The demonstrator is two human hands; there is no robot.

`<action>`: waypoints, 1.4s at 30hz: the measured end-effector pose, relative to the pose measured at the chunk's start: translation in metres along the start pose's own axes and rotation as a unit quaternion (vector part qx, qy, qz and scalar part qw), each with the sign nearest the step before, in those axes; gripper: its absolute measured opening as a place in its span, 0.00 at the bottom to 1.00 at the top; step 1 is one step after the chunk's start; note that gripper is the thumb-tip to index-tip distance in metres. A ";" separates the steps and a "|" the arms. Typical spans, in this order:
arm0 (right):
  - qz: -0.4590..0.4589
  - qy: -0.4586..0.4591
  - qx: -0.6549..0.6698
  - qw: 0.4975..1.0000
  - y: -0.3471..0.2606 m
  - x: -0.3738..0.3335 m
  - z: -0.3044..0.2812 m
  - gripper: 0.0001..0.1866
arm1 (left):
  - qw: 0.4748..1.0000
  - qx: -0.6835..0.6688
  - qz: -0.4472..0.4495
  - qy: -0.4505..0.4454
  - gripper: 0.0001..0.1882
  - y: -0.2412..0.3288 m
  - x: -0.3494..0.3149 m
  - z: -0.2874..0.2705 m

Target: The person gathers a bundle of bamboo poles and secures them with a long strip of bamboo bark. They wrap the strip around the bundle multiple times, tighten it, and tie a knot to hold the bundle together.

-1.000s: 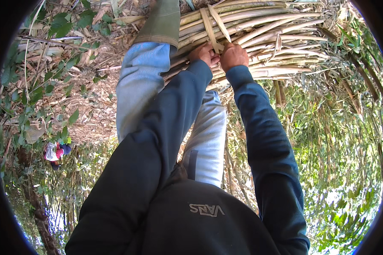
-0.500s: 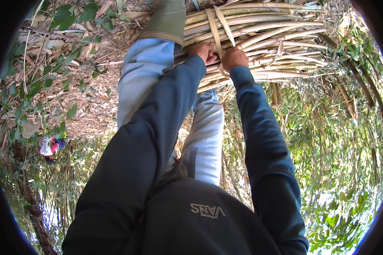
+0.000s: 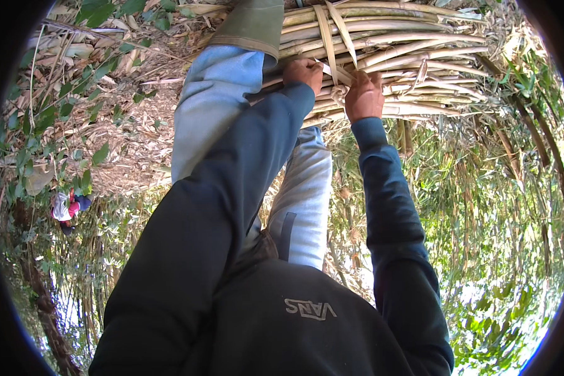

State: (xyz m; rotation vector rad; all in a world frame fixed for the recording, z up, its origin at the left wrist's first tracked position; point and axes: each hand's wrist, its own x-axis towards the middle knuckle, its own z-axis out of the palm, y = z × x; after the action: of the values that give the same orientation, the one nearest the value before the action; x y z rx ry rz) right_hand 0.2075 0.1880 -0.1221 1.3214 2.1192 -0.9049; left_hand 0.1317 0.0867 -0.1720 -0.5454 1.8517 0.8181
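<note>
Two hands work apart on one bundle of canes [image 3: 413, 47] lying beneath and beyond them, the left hand [image 3: 302, 75] closed on a short pale strip [image 3: 333, 71] that runs toward the right hand [image 3: 364, 99], whose fingers are bent at the bundle, though I cannot tell what they grip. Just beyond the hands, two flat bands [image 3: 328, 41] cross the canes, which are slender, yellowish-tan and slightly bowed, fanning out past the right hand. They overlap too much to count, and one green-covered lower leg [image 3: 250, 28] beyond the left hand hides their left part.
</note>
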 end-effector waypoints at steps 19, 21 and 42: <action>0.012 0.024 -0.034 0.999 -0.007 0.005 0.022 0.10 | 0.877 0.380 0.289 0.046 0.13 0.021 -0.025 -0.017; 0.012 0.052 -0.029 0.998 -0.006 0.002 0.024 0.11 | 0.837 0.419 0.348 0.051 0.13 0.031 -0.029 -0.019; -0.072 0.201 0.098 0.972 0.002 -0.017 0.042 0.21 | 0.834 0.401 0.376 0.043 0.16 -0.006 -0.022 -0.004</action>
State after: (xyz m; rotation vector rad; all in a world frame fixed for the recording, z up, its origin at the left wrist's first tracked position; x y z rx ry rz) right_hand 0.2188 0.1472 -0.1390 1.5748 2.5130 -0.9935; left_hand 0.1416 0.0799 -0.1523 0.7395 2.2843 0.3982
